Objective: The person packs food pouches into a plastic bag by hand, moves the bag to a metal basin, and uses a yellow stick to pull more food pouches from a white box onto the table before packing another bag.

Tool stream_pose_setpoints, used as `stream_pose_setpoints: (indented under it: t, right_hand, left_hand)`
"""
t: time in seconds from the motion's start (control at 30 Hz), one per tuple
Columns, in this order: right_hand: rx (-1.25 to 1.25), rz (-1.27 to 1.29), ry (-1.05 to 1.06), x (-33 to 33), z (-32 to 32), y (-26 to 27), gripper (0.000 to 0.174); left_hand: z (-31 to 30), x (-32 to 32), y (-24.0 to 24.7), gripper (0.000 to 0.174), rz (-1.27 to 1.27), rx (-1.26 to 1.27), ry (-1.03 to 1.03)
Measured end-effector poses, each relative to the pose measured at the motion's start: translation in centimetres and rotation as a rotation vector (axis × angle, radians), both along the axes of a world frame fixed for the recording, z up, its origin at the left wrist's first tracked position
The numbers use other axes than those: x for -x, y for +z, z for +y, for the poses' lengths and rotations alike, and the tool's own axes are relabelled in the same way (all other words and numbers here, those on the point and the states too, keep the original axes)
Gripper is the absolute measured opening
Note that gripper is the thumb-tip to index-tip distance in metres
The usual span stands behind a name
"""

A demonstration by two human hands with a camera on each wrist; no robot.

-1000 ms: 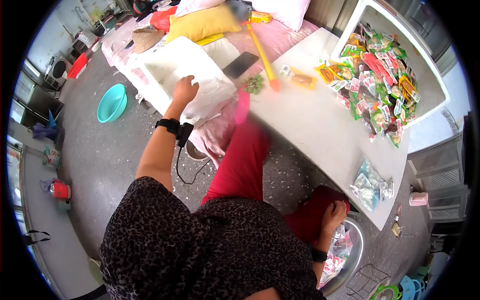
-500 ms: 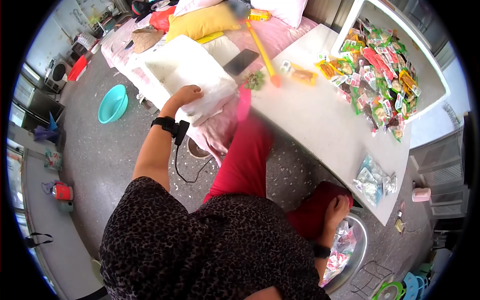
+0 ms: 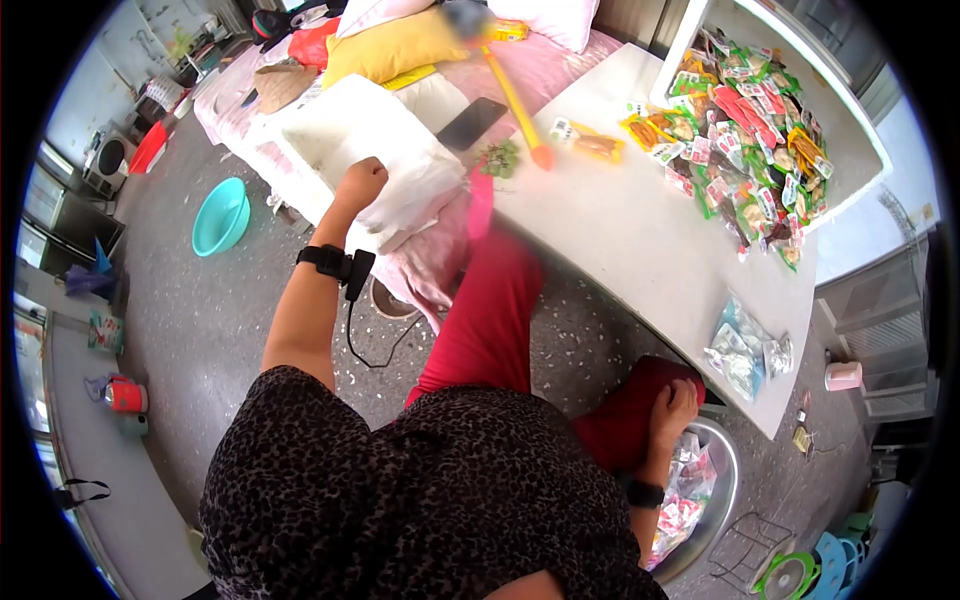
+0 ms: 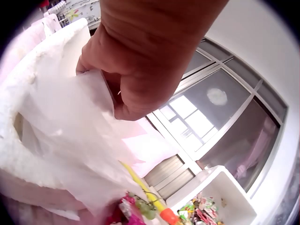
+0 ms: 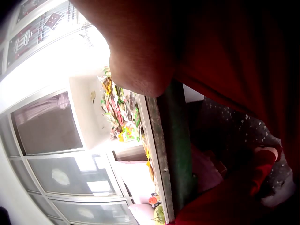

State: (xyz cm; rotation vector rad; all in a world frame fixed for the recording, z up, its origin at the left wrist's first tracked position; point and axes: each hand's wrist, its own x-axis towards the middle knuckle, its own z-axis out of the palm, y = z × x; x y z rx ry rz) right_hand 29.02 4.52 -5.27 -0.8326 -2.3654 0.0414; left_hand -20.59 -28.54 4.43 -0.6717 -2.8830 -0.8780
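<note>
My left hand (image 3: 361,184) is over the white foam box (image 3: 310,140) on the bed. In the left wrist view its curled fingers pinch a thin white plastic bag (image 4: 70,126), which hangs over the box's edge. My right hand (image 3: 675,408) rests on the red-trousered knee beside the table edge, fingers loosely bent, holding nothing. Below it a metal basin (image 3: 728,470) holds plastic packets (image 3: 680,500). On the white table (image 3: 620,230), a large white box (image 3: 870,170) lies tipped with many small snack packets (image 3: 750,150) spilling out.
A yellow stick with an orange end (image 3: 515,105), a dark phone (image 3: 472,123), a green sprig (image 3: 498,158) and a yellow packet (image 3: 588,140) lie past the box. A clear bag (image 3: 738,350) sits at the table's near end. A teal basin (image 3: 221,217) stands on the floor.
My left hand moved toward me over the box, then slightly back left and away, its fingers more curled. The plastic shifted with it. My right hand stayed on the knee.
</note>
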Motion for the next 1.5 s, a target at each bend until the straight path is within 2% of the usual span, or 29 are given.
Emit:
stream_pose_setpoints:
  t: [0.07, 0.17, 0.27, 0.37, 0.47, 0.57, 0.63, 0.7, 0.73, 0.77, 0.83, 0.93, 1.03, 1.13, 1.23, 1.27, 1.37, 1.5]
  right_hand:
    - [-0.005, -0.001, 0.004, 0.1, -0.1, 0.1, 0.015]
    - [0.006, 0.005, 0.028, 0.3, -0.2, 0.3, 0.015]
    - [0.022, 0.024, 0.068, 0.3, -0.1, 0.3, 0.015]
    - [0.029, 0.056, 0.084, 0.3, -0.1, 0.1, 0.015]
    - [0.118, 0.085, 0.083, 0.2, 0.0, 0.4, 0.015]
    - [0.330, 0.248, 0.082, 0.8, -0.9, 1.7, 0.015]
    - [0.568, 0.372, 0.111, 1.5, -1.6, 3.1, 0.014]
    - [0.692, 0.417, 0.181, 2.0, -1.3, 3.1, 0.016]
    - [0.792, 0.490, 0.229, 2.6, -1.6, 3.9, 0.021]
    - [0.888, 0.566, 0.284, 3.3, -2.1, 5.0, 0.026]
    - [1.358, 0.764, 0.236, 4.5, -2.8, 6.6, 0.040]
    - [1.804, 1.058, 0.635, 5.8, -3.0, 8.3, 0.049]
    - [1.945, 1.106, 0.750, 5.7, -2.8, 9.3, 0.050]
    - [1.810, 1.165, 0.544, 5.7, -1.6, 8.9, 0.032]
    - [1.742, 1.038, 0.478, 6.4, 0.6, 7.7, 0.012]
    - [1.667, 1.045, 0.385, 7.2, 0.8, 7.6, 0.003]
    - [1.566, 0.841, 0.338, 9.7, 1.4, 7.4, 0.008]
    - [1.506, 0.761, 0.182, 13.0, 1.7, 7.1, 0.022]
  left_hand:
    - [0.3, -0.4, 0.5, 0.017, -0.029, -0.097, 0.041]
    - [0.1, 0.6, -0.3, 0.015, -0.220, -0.352, 0.081]
    - [0.2, 0.4, 0.2, 0.014, -0.189, -0.413, 0.127]
    - [1.6, -1.1, 1.9, 0.013, -0.169, -0.613, 0.035]
    - [4.3, -4.9, 4.8, 0.009, -0.381, -0.799, -0.186]
    - [7.8, -9.6, 7.2, 0.006, -0.704, -0.806, -0.361]
    - [11.3, -13.0, 7.0, 0.004, -0.910, -0.971, -0.488]
    - [13.9, -16.5, 6.8, 0.003, -1.136, -1.055, -0.697]
    - [14.8, -18.7, 7.9, 0.005, -1.343, -1.090, -0.840]
    - [16.2, -19.7, 6.8, 0.007, -1.381, -1.079, -0.890]
    - [18.2, -22.8, 7.4, 0.011, -1.584, -1.085, -1.035]
    - [20.2, -25.2, 7.4, 0.012, -1.759, -1.051, -1.109]
    - [21.1, -25.1, 6.9, 0.010, -1.859, -1.086, -1.108]
    - [20.8, -23.8, 7.2, 0.009, -1.697, -1.083, -0.921]
    - [21.1, -19.8, 3.6, 0.008, -1.471, -0.948, -0.742]
    - [21.2, -18.9, 2.6, 0.008, -1.401, -0.915, -0.683]
    - [21.6, -16.0, -0.5, 0.005, -1.183, -0.813, -0.547]
    - [22.6, -12.4, -4.4, 0.009, -0.778, -0.592, -0.416]
